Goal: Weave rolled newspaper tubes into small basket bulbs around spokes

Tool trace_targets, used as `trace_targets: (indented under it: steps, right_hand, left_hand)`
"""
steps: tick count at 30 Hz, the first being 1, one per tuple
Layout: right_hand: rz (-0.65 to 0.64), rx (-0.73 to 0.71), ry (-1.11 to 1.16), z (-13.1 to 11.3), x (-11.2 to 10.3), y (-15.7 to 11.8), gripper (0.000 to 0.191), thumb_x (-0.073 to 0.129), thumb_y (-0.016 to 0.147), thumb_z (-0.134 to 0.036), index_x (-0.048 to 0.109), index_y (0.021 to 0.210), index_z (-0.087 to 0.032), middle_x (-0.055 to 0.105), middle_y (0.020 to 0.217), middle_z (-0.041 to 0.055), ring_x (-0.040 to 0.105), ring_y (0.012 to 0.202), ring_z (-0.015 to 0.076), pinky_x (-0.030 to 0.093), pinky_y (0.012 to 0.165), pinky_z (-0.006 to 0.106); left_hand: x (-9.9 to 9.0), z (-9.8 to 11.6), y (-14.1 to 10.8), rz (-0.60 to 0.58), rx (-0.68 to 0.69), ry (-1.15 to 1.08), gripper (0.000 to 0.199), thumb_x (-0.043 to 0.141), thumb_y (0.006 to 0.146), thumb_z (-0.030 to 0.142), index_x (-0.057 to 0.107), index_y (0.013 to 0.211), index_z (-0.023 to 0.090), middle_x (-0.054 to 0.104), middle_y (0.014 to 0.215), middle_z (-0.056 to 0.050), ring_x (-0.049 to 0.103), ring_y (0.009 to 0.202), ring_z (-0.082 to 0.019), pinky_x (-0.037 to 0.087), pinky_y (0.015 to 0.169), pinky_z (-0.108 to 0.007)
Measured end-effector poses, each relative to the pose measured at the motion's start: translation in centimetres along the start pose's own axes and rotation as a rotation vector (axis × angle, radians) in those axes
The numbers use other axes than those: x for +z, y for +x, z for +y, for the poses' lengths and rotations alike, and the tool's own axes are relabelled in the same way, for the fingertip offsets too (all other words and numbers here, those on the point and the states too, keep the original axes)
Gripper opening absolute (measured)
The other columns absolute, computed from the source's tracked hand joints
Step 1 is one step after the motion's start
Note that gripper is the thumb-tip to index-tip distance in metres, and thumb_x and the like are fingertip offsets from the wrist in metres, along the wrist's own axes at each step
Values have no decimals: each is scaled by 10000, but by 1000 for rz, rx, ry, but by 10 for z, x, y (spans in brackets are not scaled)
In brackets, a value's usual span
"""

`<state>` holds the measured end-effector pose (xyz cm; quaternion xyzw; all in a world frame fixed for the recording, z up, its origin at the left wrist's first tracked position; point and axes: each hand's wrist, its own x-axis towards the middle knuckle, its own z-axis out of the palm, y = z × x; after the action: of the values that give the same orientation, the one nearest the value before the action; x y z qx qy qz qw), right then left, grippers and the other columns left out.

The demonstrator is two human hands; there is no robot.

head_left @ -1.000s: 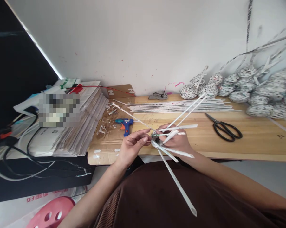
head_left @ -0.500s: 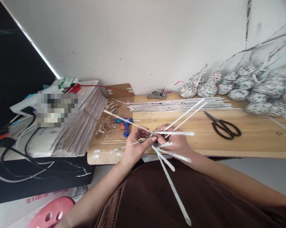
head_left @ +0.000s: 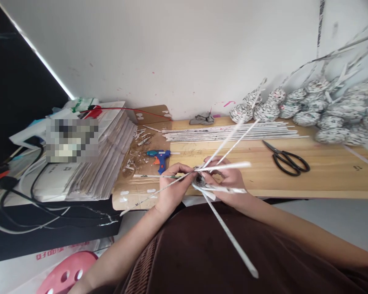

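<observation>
Between my two hands is a small paper weaving [head_left: 199,180], a dark round centre with several rolled-paper tubes spreading from it. My left hand [head_left: 175,183] is closed on its left side, thumb and fingers pinching near the centre. On the right side my right hand [head_left: 228,179] grips it, fingers curled behind the tubes. One long white tube [head_left: 229,236] points down over my lap. Two others slant up over the table, and a thin one crosses my left hand toward the lower left. My fingers partly hide the woven centre.
A blue glue gun [head_left: 161,159] lies on cardboard [head_left: 123,192] left of my hands. Behind are a row of paper tubes [head_left: 233,132] and a grey cloth [head_left: 201,118]. Black scissors [head_left: 286,159] lie right, before several woven paper gourds [head_left: 266,112]. Stacked newspapers [head_left: 110,151] stand left.
The weaving has turned and tilted in my hands. A tube that pointed to the upper left now slants to the lower left across my left hand. The lower tubes have swung closer to my right hand.
</observation>
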<state>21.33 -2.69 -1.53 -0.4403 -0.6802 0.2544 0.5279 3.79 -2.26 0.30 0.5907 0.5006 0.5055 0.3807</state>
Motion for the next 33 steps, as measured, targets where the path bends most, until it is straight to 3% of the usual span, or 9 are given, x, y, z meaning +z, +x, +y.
trace_targets:
  steps: [5,13,18,22,25,29,33]
  right_hand:
    - [4,-70,65,-5,4,3,66,649,874,-231,705,839,-229,704,919,65,697,885,204,573,820,361]
    - [62,265,172,0,19,0,86,729,800,-280,755,812,-198,757,742,35,698,627,171,536,561,257]
    - [32,288,302,-3,21,0,140,752,777,-313,755,822,-180,753,741,45,701,653,182,552,583,273]
    - [32,343,425,-6,23,-2,209,779,764,-372,720,845,-189,760,813,54,704,681,180,573,607,288]
    - [73,351,452,-5,24,-4,198,768,779,-369,706,841,-192,748,790,46,694,662,168,571,607,283]
    - [29,311,422,-5,21,-5,158,720,827,-343,703,871,-193,745,803,42,702,692,170,576,630,289]
    - [8,276,354,-12,15,-4,143,684,859,-332,697,897,-194,741,842,51,702,736,178,578,675,312]
  left_hand:
    - [1,-1,-2,-2,31,12,68,749,759,209,688,739,186,716,760,-11,666,745,-151,517,721,-251]
    - [6,-19,-10,77,61,59,85,755,791,266,744,808,184,747,808,-44,687,777,-177,532,727,-273]
    - [5,-23,-11,128,176,77,66,750,795,264,744,818,203,759,862,-51,711,827,-192,557,778,-298]
    - [3,-22,-13,97,257,128,53,744,809,267,756,837,223,765,921,-62,715,888,-207,561,833,-325]
    - [4,-21,-15,78,184,62,94,757,806,283,755,860,206,768,956,-73,718,891,-208,564,810,-315]
    - [5,-18,-15,50,5,-12,208,759,810,320,743,968,186,773,934,-68,721,836,-190,557,721,-269]
    - [1,-12,-15,-21,-41,0,267,747,820,350,750,1019,171,773,970,-80,724,864,-202,562,736,-272]
